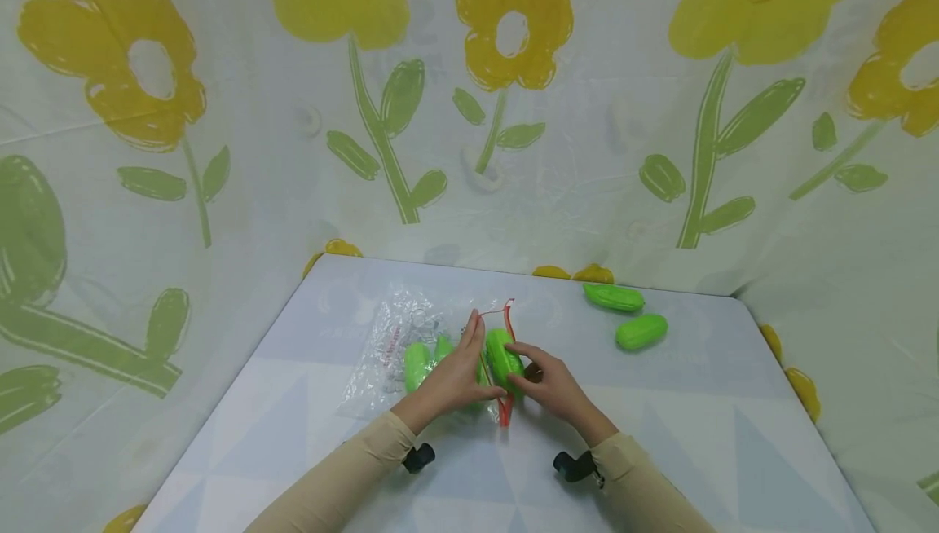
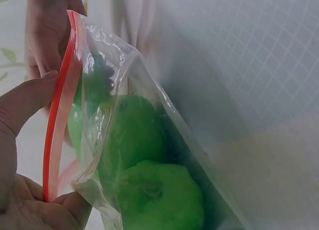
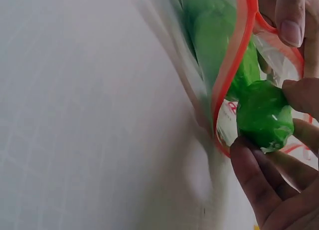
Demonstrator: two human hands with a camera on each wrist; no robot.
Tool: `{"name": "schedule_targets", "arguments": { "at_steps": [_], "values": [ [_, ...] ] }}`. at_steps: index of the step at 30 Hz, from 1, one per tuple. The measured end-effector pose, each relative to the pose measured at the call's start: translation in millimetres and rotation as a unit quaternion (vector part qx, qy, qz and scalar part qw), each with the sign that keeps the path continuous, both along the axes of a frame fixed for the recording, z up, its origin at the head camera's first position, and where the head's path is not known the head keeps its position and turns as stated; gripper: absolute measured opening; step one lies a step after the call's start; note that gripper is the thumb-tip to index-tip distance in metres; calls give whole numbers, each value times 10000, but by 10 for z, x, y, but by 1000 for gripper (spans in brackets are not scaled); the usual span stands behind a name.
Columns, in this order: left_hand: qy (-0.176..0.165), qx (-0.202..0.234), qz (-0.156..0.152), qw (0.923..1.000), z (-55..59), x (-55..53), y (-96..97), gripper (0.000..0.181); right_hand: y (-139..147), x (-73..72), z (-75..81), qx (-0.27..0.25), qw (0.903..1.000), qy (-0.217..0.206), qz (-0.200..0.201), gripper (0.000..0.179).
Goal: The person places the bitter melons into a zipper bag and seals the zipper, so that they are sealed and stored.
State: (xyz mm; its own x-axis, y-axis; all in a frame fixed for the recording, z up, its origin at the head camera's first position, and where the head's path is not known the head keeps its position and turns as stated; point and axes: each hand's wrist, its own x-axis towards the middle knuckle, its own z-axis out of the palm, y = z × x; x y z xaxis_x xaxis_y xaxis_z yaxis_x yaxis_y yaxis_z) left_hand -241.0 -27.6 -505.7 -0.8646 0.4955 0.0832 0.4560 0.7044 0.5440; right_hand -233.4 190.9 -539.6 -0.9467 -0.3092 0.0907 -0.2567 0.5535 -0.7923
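Note:
A clear zip bag [image 1: 376,358] with a red zip strip [image 2: 59,110] lies on the table, its mouth toward the right. Inside it are several green cucumber-like vegetables [image 1: 416,366], which show through the film in the left wrist view. At the mouth, my left hand [image 1: 451,378] holds the edges apart with straight fingers and a spread thumb. My right hand [image 1: 553,386] grips another green cucumber-like vegetable [image 3: 264,115] between thumb and fingers. That piece is at the bag's opening, one end pointing in; its surface looks shiny.
Two more green vegetables, one [image 1: 614,297] near the back edge and one [image 1: 641,332] just in front of it, lie on the right of the table [image 1: 631,451]. A flower-print curtain [image 1: 572,134] hangs close behind and on both sides.

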Motion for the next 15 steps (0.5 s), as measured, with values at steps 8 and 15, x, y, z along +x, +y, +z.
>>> {"name": "schedule_targets", "arguments": {
  "at_steps": [8, 15],
  "values": [
    [-26, 79, -15, 10000, 4, 5, 6, 126, -66, 2, 2, 61, 9998, -162, -141, 44],
    [-119, 157, -39, 9998, 9, 6, 5, 126, -85, -17, -3, 75, 9998, -87, -150, 46]
  ]
}}
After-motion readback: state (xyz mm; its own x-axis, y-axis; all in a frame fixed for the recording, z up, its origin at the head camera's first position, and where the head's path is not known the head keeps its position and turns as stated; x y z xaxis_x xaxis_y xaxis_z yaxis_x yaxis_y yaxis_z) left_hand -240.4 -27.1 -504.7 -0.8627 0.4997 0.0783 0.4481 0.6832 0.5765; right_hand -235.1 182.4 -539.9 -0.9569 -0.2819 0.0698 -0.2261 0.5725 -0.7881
